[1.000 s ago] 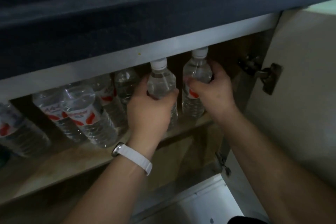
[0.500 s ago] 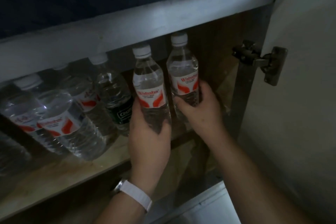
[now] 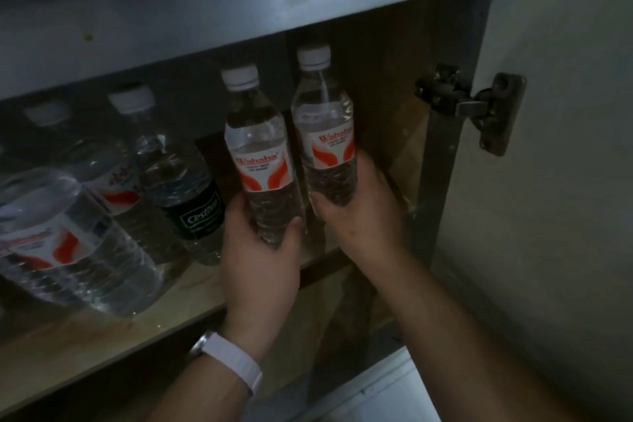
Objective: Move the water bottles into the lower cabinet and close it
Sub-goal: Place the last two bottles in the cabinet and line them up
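Two clear water bottles with white caps and red-and-white labels stand side by side at the right end of the cabinet shelf [image 3: 102,336]. My left hand [image 3: 260,257] grips the base of the left bottle [image 3: 258,147]. My right hand [image 3: 359,212] is wrapped around the lower part of the right bottle [image 3: 323,127]. Whether their bases touch the shelf is hidden by my hands. Several more bottles stand on the shelf to the left, among them one with a dark label [image 3: 185,188] and a large one [image 3: 61,236].
The cabinet door [image 3: 555,181] stands open on the right, held by a metal hinge [image 3: 469,103]. A pale frame rail [image 3: 205,10] runs across above the opening. Below the shelf is a dark lower space and a light floor [image 3: 387,401].
The view has come closer and lower. Both hands slid from the bottles' shoulders down to their bases, and both bottles now stand deeper toward the right end of the shelf.
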Motion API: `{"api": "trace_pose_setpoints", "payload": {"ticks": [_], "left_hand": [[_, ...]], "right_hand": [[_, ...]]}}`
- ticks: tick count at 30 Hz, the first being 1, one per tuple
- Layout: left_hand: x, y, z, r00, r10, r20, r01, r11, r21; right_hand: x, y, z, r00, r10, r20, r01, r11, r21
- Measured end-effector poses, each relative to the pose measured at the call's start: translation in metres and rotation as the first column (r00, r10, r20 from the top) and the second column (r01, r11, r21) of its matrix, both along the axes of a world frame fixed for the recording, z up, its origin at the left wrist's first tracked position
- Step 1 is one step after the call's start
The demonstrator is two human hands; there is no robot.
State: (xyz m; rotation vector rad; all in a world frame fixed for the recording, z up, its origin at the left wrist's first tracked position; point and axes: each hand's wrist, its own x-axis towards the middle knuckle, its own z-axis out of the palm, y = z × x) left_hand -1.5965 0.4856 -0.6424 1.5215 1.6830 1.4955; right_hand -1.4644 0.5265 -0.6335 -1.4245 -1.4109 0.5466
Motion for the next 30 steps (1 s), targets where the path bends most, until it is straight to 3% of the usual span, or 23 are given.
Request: {"api": "trace_pose_setpoints", "payload": {"ticks": [11,23,30], "left_hand": [[0.015,0.051,0.007,0.998,0.011,-0.064,-0.016,0.996,-0.083],[0.033,0.073,0.010,0.999,0.017,-0.030,-0.021,0.991,-0.130],[0.032,0.071,0.010,1.000,0.001,-0.007,-0.002,0.991,-0.136]], "right_hand": [[0.006,0.031,-0.009,0.983,-0.115,-0.141,0.120,0.992,0.030],[0.008,0.051,-0.021,0.959,-0.266,-0.101,0.274,0.958,0.087],[0.007,0.051,-0.022,0.963,-0.238,-0.129,0.251,0.962,0.104]]}}
